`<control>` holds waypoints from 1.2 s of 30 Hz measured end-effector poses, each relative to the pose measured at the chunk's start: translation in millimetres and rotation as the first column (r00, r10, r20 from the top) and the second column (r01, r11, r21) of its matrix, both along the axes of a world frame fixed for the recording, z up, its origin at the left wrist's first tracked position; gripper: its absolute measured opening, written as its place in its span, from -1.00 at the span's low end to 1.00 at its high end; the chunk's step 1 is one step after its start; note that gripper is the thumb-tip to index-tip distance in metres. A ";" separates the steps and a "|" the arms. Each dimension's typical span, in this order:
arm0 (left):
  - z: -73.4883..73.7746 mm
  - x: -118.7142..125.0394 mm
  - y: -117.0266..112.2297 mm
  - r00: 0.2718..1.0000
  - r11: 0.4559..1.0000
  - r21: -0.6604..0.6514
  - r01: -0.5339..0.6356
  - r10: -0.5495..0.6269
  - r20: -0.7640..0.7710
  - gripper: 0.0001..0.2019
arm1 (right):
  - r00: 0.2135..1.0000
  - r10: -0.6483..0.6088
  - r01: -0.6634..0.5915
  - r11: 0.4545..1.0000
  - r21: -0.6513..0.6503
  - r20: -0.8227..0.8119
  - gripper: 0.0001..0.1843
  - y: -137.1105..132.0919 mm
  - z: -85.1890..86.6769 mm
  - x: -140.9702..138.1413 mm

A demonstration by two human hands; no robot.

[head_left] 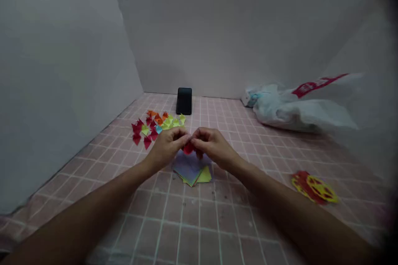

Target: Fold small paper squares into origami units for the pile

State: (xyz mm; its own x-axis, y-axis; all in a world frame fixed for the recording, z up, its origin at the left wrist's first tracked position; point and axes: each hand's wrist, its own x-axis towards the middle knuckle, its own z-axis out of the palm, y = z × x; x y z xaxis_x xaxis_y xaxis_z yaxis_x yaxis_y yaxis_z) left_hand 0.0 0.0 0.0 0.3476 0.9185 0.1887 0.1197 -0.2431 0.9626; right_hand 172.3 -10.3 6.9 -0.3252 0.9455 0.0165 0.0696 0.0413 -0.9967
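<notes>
Between my fingertips is a small piece of red folded paper (188, 148), mostly covered by the fingers. My left hand (169, 144) pinches it from the left, and my right hand (211, 145) grips it from the right with curled fingers. Just below both hands lies a stack of square paper sheets (190, 169), lilac on top with yellow and other colours showing at the edges. Beyond my left hand sits a group of small folded paper pieces (168, 122) in red, orange, yellow-green and blue, with pointed tips.
A dark phone (184, 101) leans upright near the back wall. At the back right lies a white plastic bag (298, 112) with red print, beside a white-and-blue pack (248, 97). Red and yellow round cut-outs (320, 188) rest at the right. Walls enclose the pink tiled surface (155, 223).
</notes>
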 end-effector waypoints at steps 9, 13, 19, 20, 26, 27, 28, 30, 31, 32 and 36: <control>-3.9 1.1 -0.6 0.988 0.982 0.179 -0.059 0.082 -0.127 -0.85 | 0.999 0.031 -0.032 0.999 -0.020 -0.026 -0.89 1.0 -1.4 -0.6; -5.5 0.5 1.7 0.989 0.980 0.189 -0.062 0.087 -0.122 -0.81 | 1.000 0.019 -0.019 1.000 -0.008 -0.017 -0.90 0.9 -2.2 -0.8; -3.3 1.7 1.7 1.000 0.999 0.041 -0.024 0.023 0.018 -0.77 | 1.000 -0.010 0.010 1.000 -0.001 -0.022 -0.90 3.1 -3.9 -0.7; -2.9 1.9 1.6 0.999 1.000 0.020 -0.015 0.014 0.039 -0.78 | 1.000 -0.016 0.016 1.000 0.000 -0.023 -0.90 3.4 -4.5 -0.7; -3.4 1.5 1.7 1.000 1.000 -0.001 -0.018 0.018 0.015 -0.82 | 0.999 -0.020 0.021 1.000 0.013 -0.032 -0.87 2.6 -7.3 -1.8; -3.9 1.3 1.8 1.000 0.999 0.018 -0.027 0.027 -0.005 -0.83 | 0.999 -0.018 0.018 1.000 0.013 -0.034 -0.87 2.2 -7.2 -2.2; -4.4 1.2 1.8 0.999 0.998 0.043 -0.034 0.035 -0.022 -0.83 | 0.999 -0.015 0.015 1.000 0.013 -0.036 -0.86 1.9 -6.9 -2.5; -5.2 1.0 1.7 0.998 0.995 0.085 -0.047 0.051 -0.044 -0.84 | 0.999 -0.010 0.010 1.000 0.013 -0.046 -0.84 1.6 -6.1 -2.7; -5.4 1.0 1.5 0.997 0.994 0.099 -0.055 0.060 -0.049 -0.84 | 0.999 -0.005 0.005 1.000 0.012 -0.051 -0.83 1.6 -5.8 -2.7; -5.6 1.0 1.4 0.996 0.992 0.107 -0.064 0.069 -0.051 -0.84 | 0.998 0.002 -0.001 1.000 0.011 -0.057 -0.83 1.8 -5.6 -2.5; -6.5 2.1 0.4 0.997 0.994 0.085 -0.075 0.078 -0.028 -0.84 | 0.997 0.023 -0.023 1.000 -0.004 -0.068 -0.86 3.0 -6.3 -1.2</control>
